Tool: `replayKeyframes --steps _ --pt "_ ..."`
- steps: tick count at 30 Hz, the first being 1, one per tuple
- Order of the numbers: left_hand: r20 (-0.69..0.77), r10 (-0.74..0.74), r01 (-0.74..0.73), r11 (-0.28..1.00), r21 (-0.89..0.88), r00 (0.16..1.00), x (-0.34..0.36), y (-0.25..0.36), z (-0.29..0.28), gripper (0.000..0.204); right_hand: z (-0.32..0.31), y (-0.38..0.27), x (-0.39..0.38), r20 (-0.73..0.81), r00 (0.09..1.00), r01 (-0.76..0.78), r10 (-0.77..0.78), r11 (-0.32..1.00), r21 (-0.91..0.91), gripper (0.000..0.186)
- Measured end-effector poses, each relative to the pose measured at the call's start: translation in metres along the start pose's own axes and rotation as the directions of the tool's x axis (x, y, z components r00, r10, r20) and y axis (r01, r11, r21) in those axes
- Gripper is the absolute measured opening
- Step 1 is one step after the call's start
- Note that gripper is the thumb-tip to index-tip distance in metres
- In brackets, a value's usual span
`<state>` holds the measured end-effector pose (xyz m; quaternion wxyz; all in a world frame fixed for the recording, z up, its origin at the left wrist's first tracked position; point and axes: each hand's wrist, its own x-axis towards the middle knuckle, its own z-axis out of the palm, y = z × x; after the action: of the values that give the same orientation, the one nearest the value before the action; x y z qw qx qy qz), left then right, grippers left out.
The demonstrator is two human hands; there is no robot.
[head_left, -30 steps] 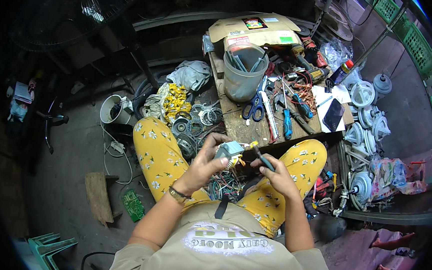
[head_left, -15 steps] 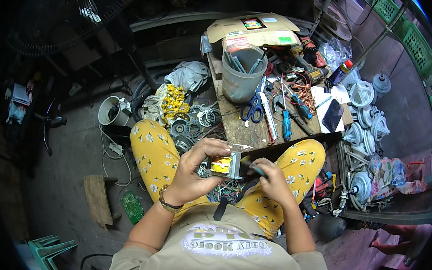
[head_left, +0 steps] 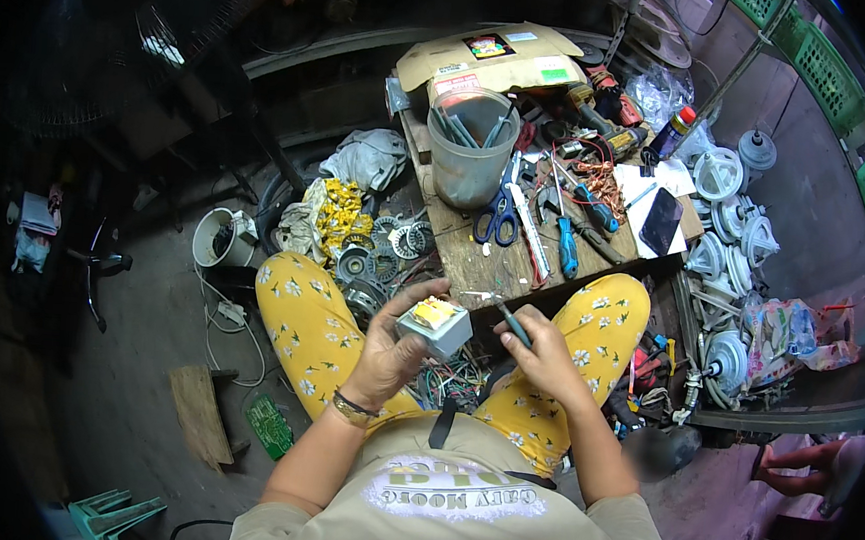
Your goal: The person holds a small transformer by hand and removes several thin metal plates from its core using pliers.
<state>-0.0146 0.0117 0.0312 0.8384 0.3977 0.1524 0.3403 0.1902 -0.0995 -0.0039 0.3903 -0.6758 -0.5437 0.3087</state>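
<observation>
My left hand (head_left: pixel 389 355) is closed around a small transformer (head_left: pixel 443 339), a grey metal block with yellow tape on its winding. The yellow part faces up, above my lap. Close to its right, my right hand (head_left: pixel 549 358) grips a slim hand tool (head_left: pixel 516 324) with a dark grey-green handle. Its thin tip points up and left, toward the bench edge, apart from the transformer. I cannot make out what kind of tip it has. Below the transformer, between my legs, lies a heap of coloured wire scraps (head_left: pixel 450 384).
Ahead stands a wooden bench (head_left: pixel 473 263) with a plastic bucket (head_left: pixel 465 167), blue scissors (head_left: pixel 498 219), a blue-handled screwdriver (head_left: pixel 567 249) and a phone (head_left: pixel 661 224). Motor stators (head_left: pixel 383 262) lie left of it; white plastic parts (head_left: pixel 727 361) are stacked at right. Another person's legs (head_left: pixel 810 467) show far right.
The transformer has turned so its yellow winding faces up, and it sits slightly lower and left. My right hand has drawn the tool away from it, and the tool's tip now points upward.
</observation>
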Motion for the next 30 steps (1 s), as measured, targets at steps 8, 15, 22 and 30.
replayKeyframes --steps 8,15,22,30 --pt "-0.099 -0.032 -0.003 0.942 -0.337 0.995 0.007 -0.015 0.006 0.059 0.013 -0.022 0.003 -0.056 0.990 0.122 -0.131 0.984 -0.130 0.028" --pt "-0.362 0.239 -0.239 0.970 0.046 0.901 0.019 -0.017 0.001 0.040 0.008 -0.057 -0.014 0.018 0.973 0.228 -0.230 0.948 -0.223 0.037" --pt "-0.388 0.381 -0.380 0.921 0.082 0.840 0.020 -0.011 0.013 0.022 0.013 -0.085 -0.021 -0.020 0.962 0.219 -0.271 0.818 -0.532 0.035" --pt "-0.392 0.525 -0.487 0.850 0.200 0.755 0.020 -0.007 0.020 0.020 0.016 -0.099 -0.025 -0.030 0.960 0.213 -0.278 0.798 -0.564 0.038"
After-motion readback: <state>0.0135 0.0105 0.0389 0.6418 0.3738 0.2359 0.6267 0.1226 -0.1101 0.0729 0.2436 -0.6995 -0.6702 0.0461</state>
